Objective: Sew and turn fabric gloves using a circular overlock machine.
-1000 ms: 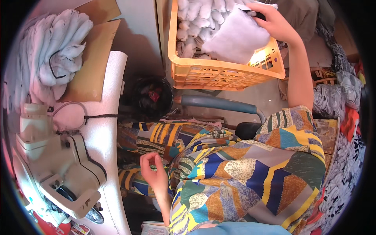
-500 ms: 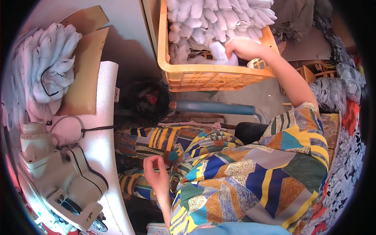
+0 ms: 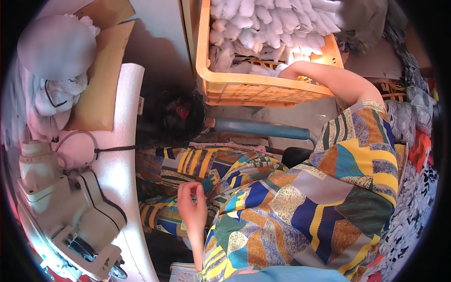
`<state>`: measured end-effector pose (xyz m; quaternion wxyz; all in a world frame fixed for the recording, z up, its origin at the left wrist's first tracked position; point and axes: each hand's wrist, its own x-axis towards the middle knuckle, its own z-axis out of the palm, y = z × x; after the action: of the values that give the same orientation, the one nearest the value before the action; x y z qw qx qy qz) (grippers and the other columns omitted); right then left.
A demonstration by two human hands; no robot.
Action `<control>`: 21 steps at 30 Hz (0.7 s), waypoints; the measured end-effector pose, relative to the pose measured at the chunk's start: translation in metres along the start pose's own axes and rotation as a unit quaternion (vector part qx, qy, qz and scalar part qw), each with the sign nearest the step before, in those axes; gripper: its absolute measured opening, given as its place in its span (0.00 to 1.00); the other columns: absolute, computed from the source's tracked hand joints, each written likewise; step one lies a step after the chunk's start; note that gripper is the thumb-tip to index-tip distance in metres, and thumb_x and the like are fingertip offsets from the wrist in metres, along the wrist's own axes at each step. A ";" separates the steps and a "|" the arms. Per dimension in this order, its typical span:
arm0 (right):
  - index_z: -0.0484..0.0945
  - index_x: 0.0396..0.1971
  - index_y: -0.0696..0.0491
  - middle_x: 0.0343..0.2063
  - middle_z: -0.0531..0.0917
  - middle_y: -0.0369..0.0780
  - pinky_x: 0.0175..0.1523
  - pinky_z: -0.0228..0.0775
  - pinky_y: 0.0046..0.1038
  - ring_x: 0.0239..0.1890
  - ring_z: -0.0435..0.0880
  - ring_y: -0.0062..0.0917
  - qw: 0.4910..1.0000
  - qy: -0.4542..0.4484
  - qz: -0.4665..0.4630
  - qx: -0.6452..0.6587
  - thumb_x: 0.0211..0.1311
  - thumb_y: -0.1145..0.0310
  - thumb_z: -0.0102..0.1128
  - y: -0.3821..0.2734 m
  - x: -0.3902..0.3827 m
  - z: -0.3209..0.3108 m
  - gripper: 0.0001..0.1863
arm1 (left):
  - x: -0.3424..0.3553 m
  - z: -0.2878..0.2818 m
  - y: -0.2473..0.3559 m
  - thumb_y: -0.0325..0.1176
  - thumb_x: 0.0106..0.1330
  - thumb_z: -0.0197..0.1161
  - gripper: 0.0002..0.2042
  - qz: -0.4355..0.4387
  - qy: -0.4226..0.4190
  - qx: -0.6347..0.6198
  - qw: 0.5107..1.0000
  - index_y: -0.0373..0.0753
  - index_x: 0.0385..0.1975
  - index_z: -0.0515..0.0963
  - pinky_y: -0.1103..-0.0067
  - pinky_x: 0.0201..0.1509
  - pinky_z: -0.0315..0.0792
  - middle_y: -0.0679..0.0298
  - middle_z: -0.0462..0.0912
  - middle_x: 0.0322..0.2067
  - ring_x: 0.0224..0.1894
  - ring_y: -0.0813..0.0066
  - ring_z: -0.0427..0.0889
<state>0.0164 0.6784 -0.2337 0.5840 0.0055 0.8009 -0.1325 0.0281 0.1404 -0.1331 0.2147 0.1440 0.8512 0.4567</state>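
My right hand [image 3: 300, 70] reaches over the near rim of an orange plastic crate [image 3: 263, 79]. Its fingers curl around a white knitted bundle [image 3: 268, 70] that looks like gloves, with the fingertips partly hidden by the rim. Behind it, rows of similar white bundles [image 3: 268, 23] fill the far part of the crate. Over my lap, in patterned cloth, my left hand [image 3: 191, 204] is loosely closed with no object visible in it.
A pale sewing machine [image 3: 66, 197] stands on the white table [image 3: 124, 108] at left. Behind it are a cardboard sheet [image 3: 98, 94] and a white glove pile [image 3: 58, 98], partly covered by a blurred disc. A dark bin [image 3: 181, 115] and blue padded bar [image 3: 260, 128] lie below the crate.
My right hand has gone lower into the crate with the white bundle, toward the near rim. My left hand has moved slightly right. The view has shifted a little.
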 end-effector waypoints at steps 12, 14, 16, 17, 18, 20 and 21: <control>0.77 0.46 0.53 0.39 0.80 0.47 0.51 0.70 0.35 0.44 0.79 0.38 0.880 0.403 0.041 0.249 0.56 0.58 0.61 -0.014 0.014 0.021 0.20 | 0.004 -0.002 -0.003 0.26 0.65 0.57 0.05 0.039 0.005 0.090 0.995 0.32 0.38 0.73 0.75 0.37 0.69 0.59 0.75 0.30 0.30 0.68 0.75; 0.76 0.48 0.53 0.41 0.79 0.48 0.52 0.70 0.35 0.46 0.78 0.38 0.880 0.367 0.039 0.299 0.57 0.56 0.61 -0.021 -0.005 0.021 0.22 | 0.004 -0.002 -0.005 0.26 0.65 0.58 0.07 0.035 0.006 0.086 0.996 0.33 0.40 0.73 0.74 0.37 0.69 0.59 0.75 0.30 0.31 0.68 0.75; 0.75 0.50 0.53 0.44 0.79 0.48 0.53 0.70 0.35 0.49 0.78 0.37 0.881 0.340 0.039 0.326 0.57 0.54 0.61 -0.025 -0.020 0.019 0.25 | 0.001 -0.004 -0.007 0.26 0.65 0.58 0.09 0.035 0.011 0.123 0.992 0.32 0.43 0.72 0.72 0.39 0.69 0.59 0.75 0.30 0.32 0.66 0.76; 0.75 0.51 0.53 0.46 0.78 0.49 0.54 0.69 0.35 0.50 0.78 0.37 0.881 0.331 0.041 0.336 0.57 0.53 0.62 -0.025 -0.026 0.019 0.26 | 0.000 -0.004 -0.008 0.26 0.65 0.58 0.10 0.035 0.013 0.142 0.989 0.32 0.44 0.72 0.72 0.40 0.69 0.59 0.75 0.30 0.33 0.65 0.76; 0.74 0.52 0.54 0.47 0.78 0.49 0.54 0.69 0.35 0.51 0.77 0.37 0.881 0.322 0.042 0.346 0.57 0.52 0.62 -0.024 -0.029 0.020 0.27 | -0.001 -0.005 -0.007 0.27 0.64 0.59 0.11 0.035 0.012 0.150 0.988 0.32 0.45 0.72 0.70 0.41 0.69 0.58 0.75 0.30 0.34 0.63 0.76; 0.73 0.54 0.54 0.50 0.77 0.50 0.55 0.69 0.35 0.53 0.77 0.37 0.878 0.311 0.060 0.358 0.57 0.51 0.62 -0.017 -0.035 0.021 0.30 | -0.001 -0.007 -0.005 0.27 0.62 0.60 0.13 0.036 0.009 0.166 0.985 0.32 0.46 0.71 0.66 0.44 0.68 0.58 0.75 0.30 0.37 0.58 0.75; 0.73 0.55 0.54 0.52 0.77 0.50 0.55 0.69 0.35 0.54 0.76 0.36 0.877 0.307 0.076 0.362 0.57 0.50 0.62 -0.013 -0.040 0.023 0.31 | -0.001 -0.007 -0.004 0.28 0.62 0.61 0.14 0.037 0.007 0.175 0.984 0.32 0.47 0.71 0.66 0.44 0.68 0.58 0.75 0.31 0.37 0.58 0.75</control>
<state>0.0484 0.6666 -0.1998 0.2747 0.3176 0.8331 -0.3600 0.0252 0.1330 -0.1333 0.1627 0.2079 0.9137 0.3091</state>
